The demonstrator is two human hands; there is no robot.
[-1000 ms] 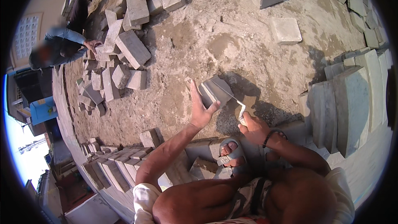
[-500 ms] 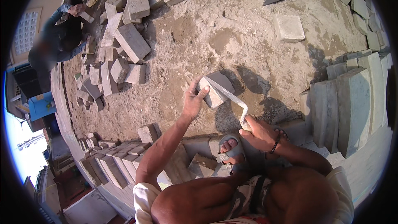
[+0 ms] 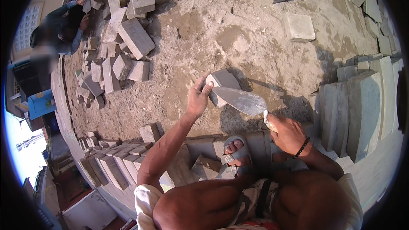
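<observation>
Where the left hand [image 3: 197, 101] grips: its thumb presses the near end of a grey block [image 3: 226, 79], while the other fingers, partly hidden, reach along the block's left side, so the block is pinched between them.
Right hand [image 3: 287, 132]: fingers curled round the handle of a trowel [image 3: 243, 102], with a dark beaded bracelet [image 3: 302, 147] at the wrist.
Trowel: its blade slants up and left from the right hand, broad face in view, with the tip just beside the left thumb and overlapping the near edge of the grey block; whether it touches cannot be told.
Grey block: tilted, ahead of the person's feet, over the bare ground [image 3: 183, 59]; whether any of it rests there cannot be told.
Shadows [image 3: 294, 106]: dark on the ground, to the right of the grey block.
Foot [image 3: 234, 145]: in a grey sandal [image 3: 230, 159], below the grey block and between the forearms.
Low row [image 3: 114, 172]: blocks set side by side, to the left of the left forearm.
Tall slabs [image 3: 362, 115]: standing against one another, to the right of the right hand.
Loose pile [image 3: 136, 38]: blocks lying at many angles, up and left of the left hand.
Pale block [image 3: 300, 28]: alone on the ground, well apart from the trowel.
Co-worker [image 3: 64, 29]: beyond the pile at the upper left, both hands near a small grey thing too small to make out.
</observation>
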